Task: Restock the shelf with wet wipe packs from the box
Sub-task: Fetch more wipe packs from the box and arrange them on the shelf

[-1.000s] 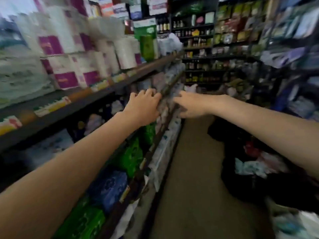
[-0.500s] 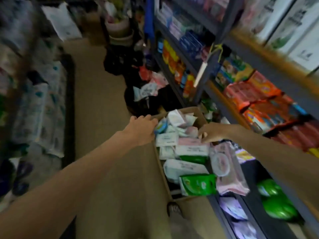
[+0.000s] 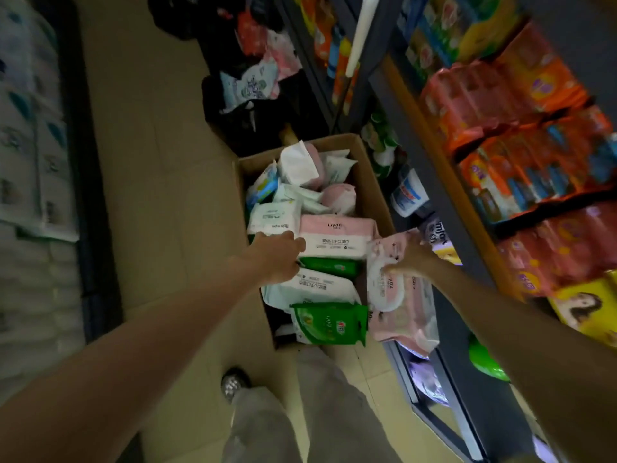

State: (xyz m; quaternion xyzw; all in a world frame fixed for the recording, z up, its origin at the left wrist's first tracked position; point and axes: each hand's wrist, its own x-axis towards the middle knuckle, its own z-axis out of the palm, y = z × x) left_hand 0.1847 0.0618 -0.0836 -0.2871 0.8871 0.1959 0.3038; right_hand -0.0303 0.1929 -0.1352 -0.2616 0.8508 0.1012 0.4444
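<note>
An open cardboard box [image 3: 372, 188] stands on the floor, full of wet wipe packs in white, pink and green. My left hand [image 3: 277, 257] reaches into its left side, fingers bent down at the end of a pink-and-white pack [image 3: 337, 240]; the fingertips are hidden. My right hand [image 3: 412, 257] grips the top of a large pink pack with a round lid [image 3: 400, 315], which leans over the box's right edge. A green pack [image 3: 329, 324] lies at the near end, with a white pack [image 3: 310, 289] just behind it.
Dark shelving [image 3: 444, 208] with orange packets [image 3: 521, 155] runs along the right, close to the box. Black bags with more packs [image 3: 247, 121] sit beyond the box. Tissue bundles [image 3: 30, 162] line the left shelf. My leg [image 3: 300, 412] and shoe [image 3: 233, 384] stand by the box's near end.
My view swung from the left shelf down to the box. Both hands dropped onto the packs, the right one now holding the pink lidded pack.
</note>
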